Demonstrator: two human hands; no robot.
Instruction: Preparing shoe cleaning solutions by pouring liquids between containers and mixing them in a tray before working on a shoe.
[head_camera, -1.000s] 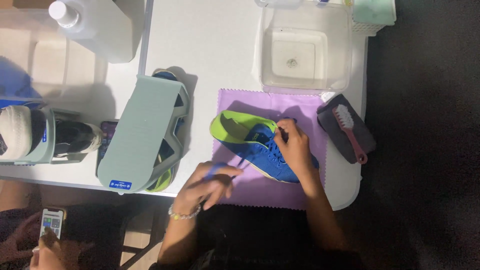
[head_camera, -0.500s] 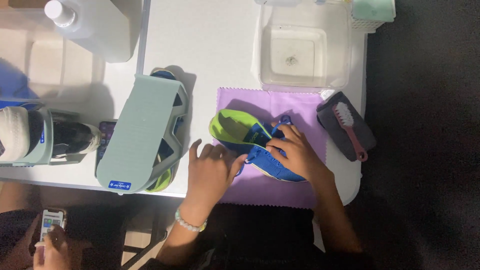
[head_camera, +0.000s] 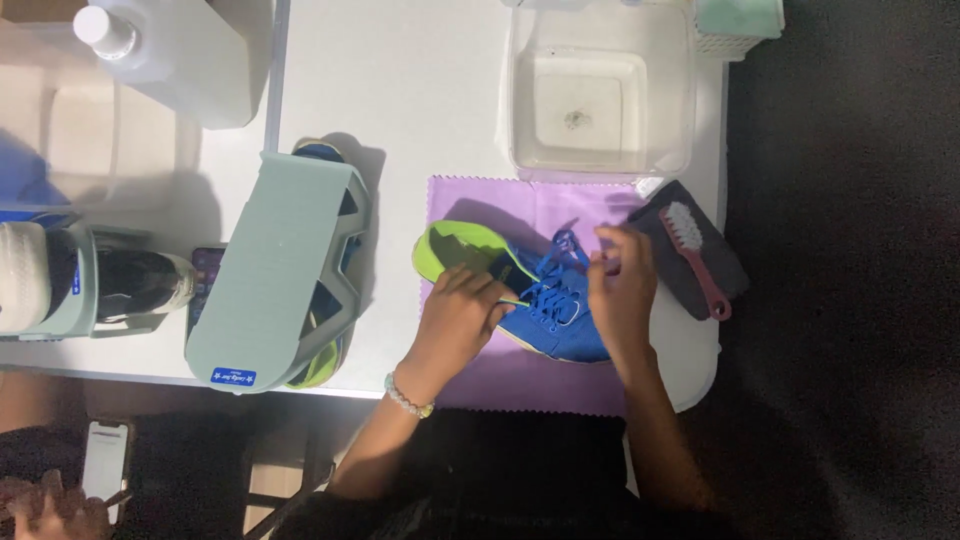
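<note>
White table (head_camera: 440, 90), dark floor around it. Nearest: left hand (head_camera: 455, 325) with fingers curled, pressing the blue shoe (head_camera: 530, 295) at its tongue; right hand (head_camera: 622, 290) pinching the blue laces (head_camera: 562, 262). Shoe lies on a purple cloth (head_camera: 520, 375). Beside it, pink brush (head_camera: 693, 255) on a dark pad. Farther back, clear tub (head_camera: 600, 105).
</note>
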